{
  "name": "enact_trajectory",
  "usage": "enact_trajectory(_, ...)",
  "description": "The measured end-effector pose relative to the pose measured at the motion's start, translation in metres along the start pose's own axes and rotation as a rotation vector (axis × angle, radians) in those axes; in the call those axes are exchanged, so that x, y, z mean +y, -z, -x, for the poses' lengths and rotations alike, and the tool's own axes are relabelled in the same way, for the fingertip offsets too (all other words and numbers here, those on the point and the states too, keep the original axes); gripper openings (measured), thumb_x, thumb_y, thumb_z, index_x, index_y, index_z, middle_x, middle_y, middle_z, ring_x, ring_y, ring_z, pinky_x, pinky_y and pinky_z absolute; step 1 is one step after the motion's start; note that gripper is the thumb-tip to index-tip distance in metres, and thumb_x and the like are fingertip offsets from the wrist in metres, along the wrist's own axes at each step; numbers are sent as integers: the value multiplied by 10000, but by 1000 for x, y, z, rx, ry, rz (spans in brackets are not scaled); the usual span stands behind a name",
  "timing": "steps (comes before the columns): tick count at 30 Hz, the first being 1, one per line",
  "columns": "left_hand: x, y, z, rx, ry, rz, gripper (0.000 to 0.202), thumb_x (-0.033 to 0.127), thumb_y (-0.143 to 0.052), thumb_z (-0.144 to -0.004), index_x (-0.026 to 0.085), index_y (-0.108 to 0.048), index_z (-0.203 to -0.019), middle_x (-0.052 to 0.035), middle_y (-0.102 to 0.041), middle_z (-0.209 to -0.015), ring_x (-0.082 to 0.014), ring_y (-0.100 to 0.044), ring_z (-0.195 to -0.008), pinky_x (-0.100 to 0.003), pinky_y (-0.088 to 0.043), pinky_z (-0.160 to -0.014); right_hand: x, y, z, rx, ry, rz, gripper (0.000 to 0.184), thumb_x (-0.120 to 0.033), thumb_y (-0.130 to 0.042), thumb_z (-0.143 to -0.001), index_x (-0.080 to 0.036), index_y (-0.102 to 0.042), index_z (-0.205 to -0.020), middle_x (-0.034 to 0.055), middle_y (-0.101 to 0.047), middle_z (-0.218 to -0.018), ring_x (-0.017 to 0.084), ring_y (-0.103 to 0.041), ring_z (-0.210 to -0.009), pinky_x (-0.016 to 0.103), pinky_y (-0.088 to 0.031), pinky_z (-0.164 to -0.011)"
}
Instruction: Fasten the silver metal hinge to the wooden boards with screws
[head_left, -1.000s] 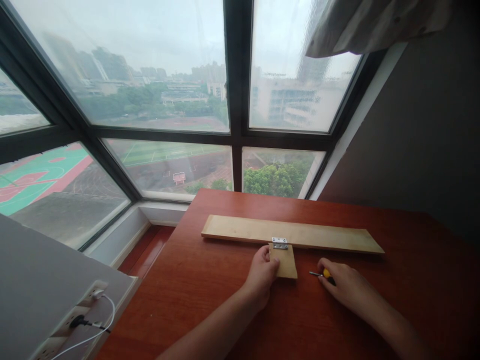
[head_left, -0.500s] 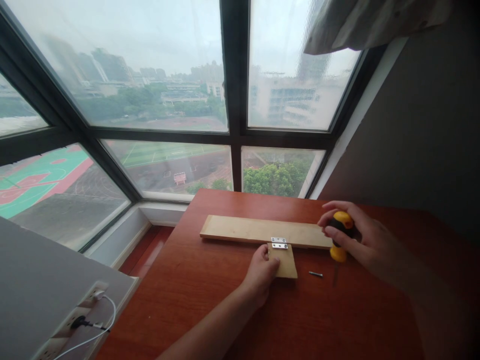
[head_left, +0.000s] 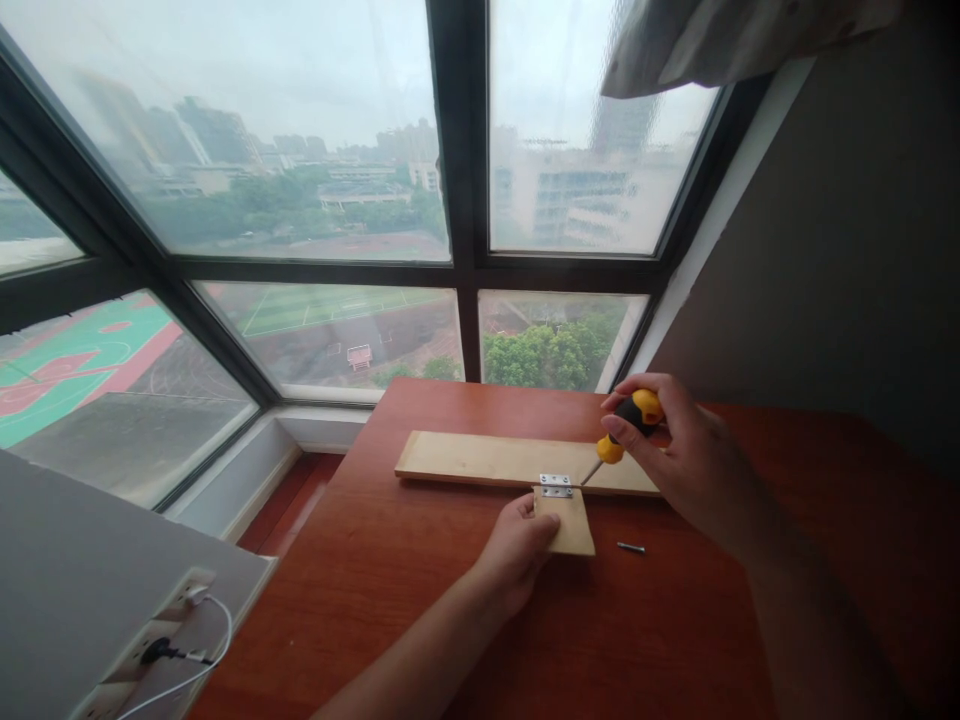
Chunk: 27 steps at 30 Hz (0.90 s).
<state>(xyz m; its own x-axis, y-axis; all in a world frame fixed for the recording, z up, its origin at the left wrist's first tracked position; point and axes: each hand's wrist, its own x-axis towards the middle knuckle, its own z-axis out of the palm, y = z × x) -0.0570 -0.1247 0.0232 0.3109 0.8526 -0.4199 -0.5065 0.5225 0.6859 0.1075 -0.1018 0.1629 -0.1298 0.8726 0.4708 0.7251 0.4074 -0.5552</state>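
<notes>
My left hand point(head_left: 517, 550) is closed on the left edge of a small wooden board point(head_left: 574, 530), thumb on top. A silver metal hinge point(head_left: 556, 486) spans the seam between this board and a long, pale wooden plank point(head_left: 480, 456) behind it. Screw heads show in the hinge. In my right hand point(head_left: 690, 460) is a yellow-and-black screwdriver point(head_left: 631, 425), held tilted with the fingers around its handle. Its shaft points down and left, and the tip is close to the hinge's right end; whether it touches is unclear.
A small metal screw or bolt point(head_left: 631, 548) lies on the reddish-brown table point(head_left: 360, 600), right of the small board. Windows rise behind the table. On the left, cables are plugged into wall sockets point(head_left: 154, 650). Fabric point(head_left: 720, 45) hangs at the upper right.
My right hand has brought the screwdriver left and up toward the hinge, tilting its shaft from nearly vertical to down-left. My left hand keeps its grip on the small board.
</notes>
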Motion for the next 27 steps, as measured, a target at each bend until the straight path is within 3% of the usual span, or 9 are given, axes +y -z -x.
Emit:
enact_trajectory(11,3,2,0,22,106,68,396,1,-595,-640,110,-641,-1018,-109,-685,-946,-164,-631,-745,-288,-520,-723,-5,-4,0,-61,-10,-68,240,-404,-552,-892,-280,-491,-1088,-9,-656,-1000,157,-634,-875,284,-502,-769)
enact_trajectory(19,4,-1,3,18,106,78,405,52,-679,-654,140,-609,-1043,-98,-662,-1006,-164,-626,-785,-287,-526,-729,-5,-3,0,-71,-19,-67,252,-411,-554,-886,-280,-496,-1094,-2,-660,-1006,167,-636,-872,283,-509,-738)
enact_trajectory(27,0,-2,3,-14,60,49,395,80,-705,-629,129,-630,-1014,-77,-658,-923,-166,-611,-785,-275,-505,-727,-3,-5,-1,-55,4,-52,251,-413,-549,-890,-272,-497,-1091,3,-662,-987,164,-636,-856,285,-505,-736)
